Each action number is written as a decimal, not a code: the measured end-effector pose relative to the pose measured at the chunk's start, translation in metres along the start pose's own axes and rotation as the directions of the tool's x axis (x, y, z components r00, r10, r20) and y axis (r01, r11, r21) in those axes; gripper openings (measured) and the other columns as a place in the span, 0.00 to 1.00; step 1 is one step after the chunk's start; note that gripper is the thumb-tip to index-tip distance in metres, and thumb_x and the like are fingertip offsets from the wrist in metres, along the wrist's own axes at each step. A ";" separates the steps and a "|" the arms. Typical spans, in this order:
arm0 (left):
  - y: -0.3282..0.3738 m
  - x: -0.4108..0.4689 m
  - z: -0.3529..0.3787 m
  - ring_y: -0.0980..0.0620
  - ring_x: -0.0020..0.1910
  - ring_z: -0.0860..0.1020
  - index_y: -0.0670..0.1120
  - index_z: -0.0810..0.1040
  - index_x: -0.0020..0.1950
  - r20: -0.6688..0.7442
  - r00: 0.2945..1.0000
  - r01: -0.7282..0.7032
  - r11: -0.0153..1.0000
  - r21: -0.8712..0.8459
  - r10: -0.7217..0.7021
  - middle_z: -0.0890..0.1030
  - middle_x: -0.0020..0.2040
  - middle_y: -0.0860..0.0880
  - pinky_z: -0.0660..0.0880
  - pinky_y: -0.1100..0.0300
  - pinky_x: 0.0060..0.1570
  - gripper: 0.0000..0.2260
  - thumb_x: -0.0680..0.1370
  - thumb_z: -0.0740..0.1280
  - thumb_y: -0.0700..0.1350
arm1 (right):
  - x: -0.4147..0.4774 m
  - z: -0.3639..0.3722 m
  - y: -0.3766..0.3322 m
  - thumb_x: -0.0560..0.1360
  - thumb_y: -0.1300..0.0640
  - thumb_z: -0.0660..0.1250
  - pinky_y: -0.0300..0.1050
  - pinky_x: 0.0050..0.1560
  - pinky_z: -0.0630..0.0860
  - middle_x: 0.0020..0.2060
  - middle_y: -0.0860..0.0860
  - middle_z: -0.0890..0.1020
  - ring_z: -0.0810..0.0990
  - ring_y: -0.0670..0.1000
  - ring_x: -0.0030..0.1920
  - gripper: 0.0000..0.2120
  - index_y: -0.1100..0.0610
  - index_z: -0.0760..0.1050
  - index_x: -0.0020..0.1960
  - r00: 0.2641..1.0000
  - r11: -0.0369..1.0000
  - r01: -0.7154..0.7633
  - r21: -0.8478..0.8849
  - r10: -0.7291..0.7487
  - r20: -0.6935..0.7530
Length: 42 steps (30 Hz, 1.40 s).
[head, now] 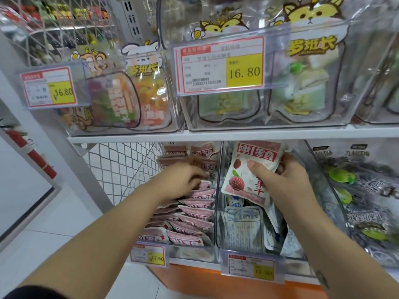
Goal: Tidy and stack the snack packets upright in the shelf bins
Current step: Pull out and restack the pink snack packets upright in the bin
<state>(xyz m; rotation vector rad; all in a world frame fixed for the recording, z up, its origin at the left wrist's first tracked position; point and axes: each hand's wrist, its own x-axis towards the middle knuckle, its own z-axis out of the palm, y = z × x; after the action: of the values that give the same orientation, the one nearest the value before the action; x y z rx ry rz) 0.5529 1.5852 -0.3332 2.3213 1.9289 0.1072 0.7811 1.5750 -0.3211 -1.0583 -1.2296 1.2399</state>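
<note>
Head view: right hand (285, 180) holds pink packet (241, 169) upright.

The light is bright, white and even, falling from overhead. The clear upper bins (269, 119) catch it as pale streaks and hazy glare, strongest toward the top right corner, washing out the bags behind. The white upper shelf (216, 135) throws a soft shadow across the back of the lower bins (218, 212). The left grip (183, 180) is smeared by motion blur, its fingers indistinct. The right grip (285, 180) and the pink packet (244, 169) it holds are sharper, the print readable. The large price tag (220, 67) reads clearly; the small lower tags (251, 267) are soft. Wide-angle distortion tilts the shelf edge and slants the left upright (73, 160). Goods behind the wire mesh (64, 22) at top left are out of focus.
</note>
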 end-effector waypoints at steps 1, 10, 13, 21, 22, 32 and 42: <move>-0.003 0.001 -0.002 0.51 0.56 0.76 0.49 0.78 0.61 -0.072 0.997 0.011 0.999 -0.045 -0.014 0.76 0.61 0.50 0.70 0.63 0.54 0.12 0.79 0.63 0.44 | 0.000 0.000 0.000 0.71 0.61 0.71 0.45 0.42 0.81 0.39 0.47 0.85 0.84 0.46 0.39 0.08 0.53 0.77 0.49 1.000 1.000 0.002 0.005 -0.002 -0.002; -0.006 0.029 0.008 0.46 0.52 0.78 0.50 0.81 0.54 -0.108 0.987 0.148 0.945 0.293 -0.121 0.78 0.58 0.51 0.75 0.56 0.51 0.10 0.75 0.67 0.52 | -0.001 0.003 0.001 0.71 0.61 0.71 0.39 0.37 0.81 0.36 0.46 0.85 0.84 0.45 0.37 0.07 0.53 0.76 0.47 1.000 1.000 -0.001 0.018 0.001 0.007; -0.007 0.041 0.015 0.46 0.43 0.79 0.47 0.80 0.53 0.034 0.978 0.183 0.925 0.333 -0.206 0.82 0.49 0.46 0.75 0.58 0.42 0.07 0.78 0.65 0.46 | -0.001 0.003 0.001 0.72 0.60 0.71 0.38 0.36 0.81 0.37 0.46 0.85 0.84 0.46 0.37 0.06 0.52 0.77 0.47 1.000 1.000 0.000 0.021 -0.001 0.013; -0.010 0.050 0.007 0.49 0.35 0.71 0.43 0.79 0.54 0.108 0.956 0.288 0.937 -0.198 -0.271 0.79 0.43 0.45 0.63 0.58 0.33 0.12 0.81 0.57 0.41 | 0.001 -0.001 0.000 0.72 0.58 0.71 0.45 0.42 0.80 0.39 0.47 0.85 0.85 0.47 0.39 0.08 0.53 0.77 0.50 1.000 1.000 0.006 -0.025 -0.005 0.019; -0.010 0.051 0.009 0.50 0.37 0.72 0.45 0.80 0.54 0.092 0.966 0.256 0.936 -0.241 -0.240 0.79 0.44 0.47 0.65 0.58 0.34 0.11 0.81 0.57 0.41 | 0.001 -0.001 0.001 0.72 0.58 0.71 0.45 0.42 0.80 0.39 0.46 0.85 0.84 0.47 0.39 0.08 0.53 0.77 0.50 1.000 0.999 0.010 -0.035 -0.009 0.017; 0.007 0.054 0.039 0.40 0.73 0.60 0.48 0.63 0.73 0.207 0.969 0.190 0.940 -0.283 -0.133 0.66 0.73 0.43 0.51 0.43 0.73 0.21 0.81 0.53 0.51 | 0.000 0.000 0.002 0.72 0.62 0.71 0.32 0.30 0.77 0.35 0.42 0.84 0.83 0.42 0.35 0.09 0.54 0.76 0.50 1.000 1.000 0.002 0.016 -0.002 0.022; 0.055 -0.030 -0.016 0.59 0.54 0.71 0.50 0.74 0.65 -0.162 0.929 0.145 0.732 -0.666 -0.332 0.75 0.56 0.56 0.64 0.72 0.48 0.15 0.82 0.55 0.51 | -0.007 0.012 -0.001 0.70 0.62 0.72 0.35 0.35 0.79 0.35 0.41 0.84 0.84 0.42 0.37 0.09 0.52 0.75 0.46 0.998 0.998 0.053 0.024 -0.054 0.043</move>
<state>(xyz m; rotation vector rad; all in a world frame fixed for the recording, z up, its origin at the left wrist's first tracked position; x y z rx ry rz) 0.5993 1.5466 -0.3092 1.6395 1.8711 0.9537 0.7700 1.5668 -0.3196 -0.9809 -1.2662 1.2383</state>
